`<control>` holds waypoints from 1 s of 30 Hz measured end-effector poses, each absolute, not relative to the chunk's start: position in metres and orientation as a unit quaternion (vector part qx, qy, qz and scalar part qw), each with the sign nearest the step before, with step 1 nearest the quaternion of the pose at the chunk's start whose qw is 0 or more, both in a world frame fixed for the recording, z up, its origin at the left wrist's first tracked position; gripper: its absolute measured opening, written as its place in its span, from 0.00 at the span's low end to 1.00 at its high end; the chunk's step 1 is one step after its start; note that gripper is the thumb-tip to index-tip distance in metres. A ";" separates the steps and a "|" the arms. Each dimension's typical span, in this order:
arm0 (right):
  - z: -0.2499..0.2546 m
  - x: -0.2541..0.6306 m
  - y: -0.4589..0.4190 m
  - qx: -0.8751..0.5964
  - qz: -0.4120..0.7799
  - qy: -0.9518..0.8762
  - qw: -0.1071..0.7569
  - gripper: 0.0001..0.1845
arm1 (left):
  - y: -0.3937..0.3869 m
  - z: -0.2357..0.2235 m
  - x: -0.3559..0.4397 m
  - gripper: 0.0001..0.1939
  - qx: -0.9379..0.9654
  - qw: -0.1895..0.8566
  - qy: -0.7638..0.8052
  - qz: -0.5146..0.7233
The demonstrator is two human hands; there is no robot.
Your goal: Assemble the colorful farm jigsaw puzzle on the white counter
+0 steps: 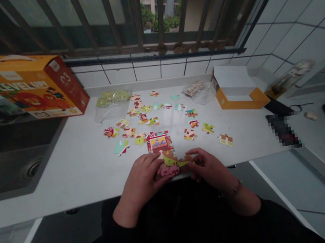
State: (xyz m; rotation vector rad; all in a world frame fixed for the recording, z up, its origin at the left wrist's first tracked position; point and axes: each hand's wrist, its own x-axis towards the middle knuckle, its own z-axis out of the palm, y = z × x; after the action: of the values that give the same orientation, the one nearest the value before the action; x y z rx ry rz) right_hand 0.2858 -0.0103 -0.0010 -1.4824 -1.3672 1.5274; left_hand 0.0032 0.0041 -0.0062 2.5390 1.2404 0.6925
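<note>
Hands meet at the near edge of the white counter (74, 168), both pressed around a joined puzzle block (163, 151) that runs lengthwise away from the person, its red barn picture at the far end and a pink patch nearest the body. Left hand (142, 178) lies flat with curled fingers over the block's near left corner, touching it rather than closing around it. Right hand (208, 165) pinches what looks like a small piece at the block's near right edge; its fingertips hide that piece, so I cannot tell whether it is loose or already joined. Both hands sit equally close to the block, one on each side. Loose puzzle pieces (150, 119) lie scattered farther back, well apart from the hands. Orange puzzle box (32, 86) stands at the far left by the sink (10, 170), and an open small box (237, 89) sits far right. Two clear bags near the wall are too blurred to read
</note>
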 end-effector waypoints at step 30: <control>0.020 0.275 -0.011 -0.623 0.220 -0.737 0.145 0.09 | 0.004 -0.008 0.003 0.20 0.870 0.111 0.426 0.224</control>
State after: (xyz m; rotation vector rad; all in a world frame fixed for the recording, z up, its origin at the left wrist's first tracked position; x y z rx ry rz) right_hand 0.2751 -0.0110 0.0196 -1.7950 -2.1225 0.6336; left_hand 0.0030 0.0041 -0.0078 2.5545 1.2505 0.6577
